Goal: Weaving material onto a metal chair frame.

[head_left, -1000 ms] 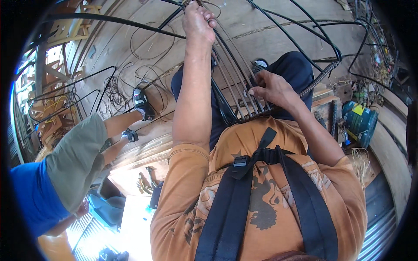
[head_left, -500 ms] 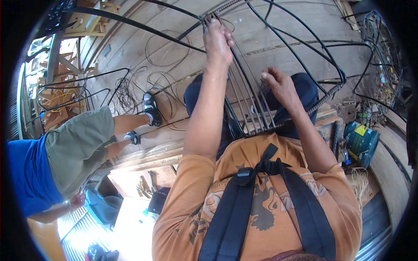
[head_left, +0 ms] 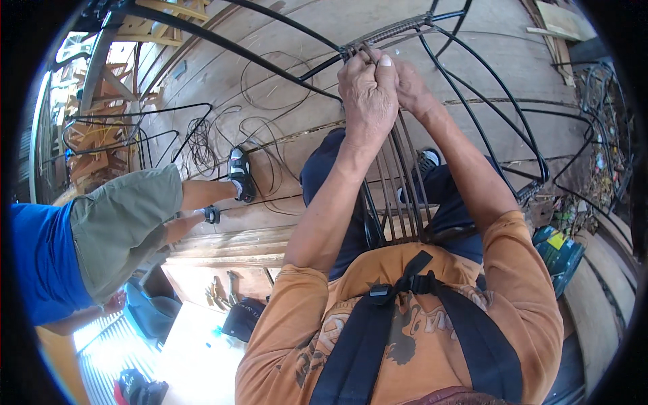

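A black metal frame point(head_left: 499, 77) lies across my lap, with brown cord-like strands wound tightly round its far bar point(head_left: 398, 29). Several long brown strands point(head_left: 408, 182) stretch side by side from that bar down to the bar near my waist. My left hand point(head_left: 368, 94) and my right hand point(head_left: 409, 84) meet at the far bar, at its left end. Both are closed, pinching a brown strand between thumbs and fingers. The left hand partly covers the right fingers, so the exact grip of the right is hidden.
Another person point(head_left: 121, 236) stands close on my left. Loose coils of dark strand point(head_left: 202, 145) lie on the plank floor point(head_left: 297, 101) beside that person's shoe. More black frames point(head_left: 594, 128) stand at the right, and a green container point(head_left: 559, 260) sits near my right elbow.
My right hand has gone from above my right knee up and forward to join the left at the far bar. The view has shifted slightly, with the frame appearing lower and further right.
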